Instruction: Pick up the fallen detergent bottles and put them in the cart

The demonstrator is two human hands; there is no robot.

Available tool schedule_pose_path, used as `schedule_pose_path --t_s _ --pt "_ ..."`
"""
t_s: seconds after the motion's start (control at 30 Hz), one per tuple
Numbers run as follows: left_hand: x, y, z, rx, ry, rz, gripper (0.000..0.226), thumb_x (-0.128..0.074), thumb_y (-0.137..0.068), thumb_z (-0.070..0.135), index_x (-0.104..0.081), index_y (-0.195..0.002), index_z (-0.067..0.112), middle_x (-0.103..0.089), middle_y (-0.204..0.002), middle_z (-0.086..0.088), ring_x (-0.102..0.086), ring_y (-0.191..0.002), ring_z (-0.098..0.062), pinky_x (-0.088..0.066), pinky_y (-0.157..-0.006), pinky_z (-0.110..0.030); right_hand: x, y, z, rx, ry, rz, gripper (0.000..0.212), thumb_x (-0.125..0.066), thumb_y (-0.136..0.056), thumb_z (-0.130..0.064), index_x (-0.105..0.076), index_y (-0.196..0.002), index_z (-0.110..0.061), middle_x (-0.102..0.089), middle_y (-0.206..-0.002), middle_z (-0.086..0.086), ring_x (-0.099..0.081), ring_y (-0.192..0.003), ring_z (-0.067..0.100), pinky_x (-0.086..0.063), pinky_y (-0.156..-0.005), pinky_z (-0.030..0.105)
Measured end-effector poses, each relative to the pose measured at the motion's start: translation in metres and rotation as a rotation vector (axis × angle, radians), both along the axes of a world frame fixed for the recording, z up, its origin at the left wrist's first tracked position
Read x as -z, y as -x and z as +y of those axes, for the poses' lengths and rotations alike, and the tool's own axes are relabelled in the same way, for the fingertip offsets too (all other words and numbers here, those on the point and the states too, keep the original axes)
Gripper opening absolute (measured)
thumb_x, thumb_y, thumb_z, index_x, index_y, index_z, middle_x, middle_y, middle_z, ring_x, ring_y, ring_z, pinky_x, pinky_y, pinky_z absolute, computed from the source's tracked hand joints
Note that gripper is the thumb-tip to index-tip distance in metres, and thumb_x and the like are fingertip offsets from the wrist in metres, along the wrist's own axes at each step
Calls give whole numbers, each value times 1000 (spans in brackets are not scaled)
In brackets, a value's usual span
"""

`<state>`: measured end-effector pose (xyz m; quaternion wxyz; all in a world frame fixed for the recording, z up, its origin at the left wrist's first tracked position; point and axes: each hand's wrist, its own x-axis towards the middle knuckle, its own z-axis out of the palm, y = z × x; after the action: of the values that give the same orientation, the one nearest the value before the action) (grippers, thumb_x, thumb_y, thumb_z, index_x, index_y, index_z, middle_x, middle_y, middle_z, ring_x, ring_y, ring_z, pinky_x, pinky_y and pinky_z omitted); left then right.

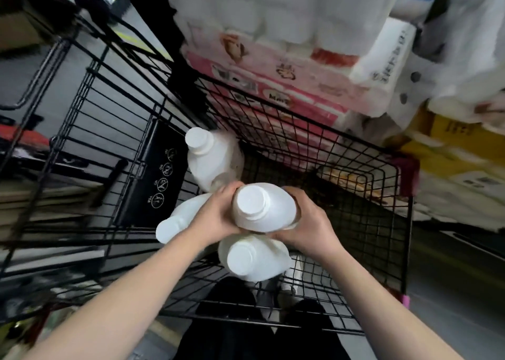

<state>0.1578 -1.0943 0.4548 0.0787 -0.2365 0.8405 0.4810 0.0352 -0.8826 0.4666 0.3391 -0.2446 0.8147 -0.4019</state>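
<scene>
Just below the middle of the head view, I have both hands on one white detergent bottle (263, 208), cap pointing up at the camera. The left hand (216, 217) wraps the bottle's left side with curled fingers, and the right hand (308, 223) cups the right side, so it is clamped between two palms above the black wire cart (328, 135).

Three more white bottles sit in the basket around it. The upper bottle (211, 160) leans with its cap toward the upper left. The left bottle (177, 220) is tipped, cap toward the lower left, and partly hidden by my left wrist. The lower bottle (254, 258) is just under my hands, cap up. A black flap (155, 179) with printed icons stands left of them, and packs of paper rolls (273, 72) fill the upper frame beyond the cart.

I judge this step to be setting the held bottle down. To do it well I would lower it straight into the bare gap right of centre, keep it upright, avoid knocking the lower bottle, and loosen both hands only once its base rests on the wire floor.
</scene>
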Motion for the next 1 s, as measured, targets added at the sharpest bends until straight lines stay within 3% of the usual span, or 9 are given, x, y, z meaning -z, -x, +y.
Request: schedule_pose_path --t_s 0.17,0.27,0.37,0.5,0.63,0.73,0.9,1.0 --pt "26 3 -10 57 16 -83 92 -94 -57 48 -55 -136 22 -60 -131 3 -57 -124 -16 -47 -108 -43 27 -9 -8 39 -25 -31 93 -99 -59 -40 -50 -139 -37 -59 -122 -26 -57 -114 3 -47 -95 24" --pt "29 4 -8 43 22 -122 94 -89 -59 46 -52 -140 18 -57 -134 0 -53 -126 -16 -44 -107 -37 37 -12 -11 60 -19 -60 96 -99 -56 -47 -52 -139 -37 -62 -127 -23 -59 -117 4 -49 -97 27" --pt "33 7 -7 60 35 -170 91 -95 -65 25 -48 -143 17 -53 -138 0 -48 -127 -13 -39 -106 -29 49 -14 -9 69 -31 -104 95 -99 -57 -46 -51 -138 -41 -62 -129 -23 -60 -120 4 -53 -100 35" --pt "37 11 -12 120 37 -243 94 -94 -68 18 -43 -147 15 -48 -138 1 -45 -126 -10 -33 -104 -22 59 -17 -7 60 -30 -133 93 -94 -59 -56 -46 -139 -50 -59 -132 -25 -60 -121 8 -56 -99 44" --pt "38 10 -19 217 51 -309 100 -90 -66 11 -38 -152 14 -45 -147 -4 -45 -139 -20 -36 -117 -31 58 -14 0 26 -24 -156 90 -95 -65 -48 -48 -142 -48 -60 -131 -29 -60 -121 0 -56 -100 39" --pt "31 9 -29 273 46 -342 116 -95 -62 21 -32 -159 22 -41 -157 -2 -39 -148 -21 -33 -124 -40 51 -6 7 -43 -20 -180 84 -90 -73 -43 -50 -147 -42 -59 -139 -26 -57 -129 0 -52 -108 38" --pt "-13 6 -32 145 -175 -326 123 -103 -56 34 -29 -153 50 -37 -158 20 -35 -144 -4 -27 -122 -27 25 4 9 -16 4 -206 81 -86 -74 -45 -51 -147 -42 -58 -143 -23 -55 -132 -1 -51 -111 37" --pt "-49 10 -31 93 -207 -235 112 -102 -56 41 -36 -144 62 -37 -155 33 -32 -148 -7 -27 -122 -30 -6 10 5 23 71 -170 77 -88 -79 -38 -52 -147 -37 -58 -144 -23 -51 -126 -19 -45 -103 9"
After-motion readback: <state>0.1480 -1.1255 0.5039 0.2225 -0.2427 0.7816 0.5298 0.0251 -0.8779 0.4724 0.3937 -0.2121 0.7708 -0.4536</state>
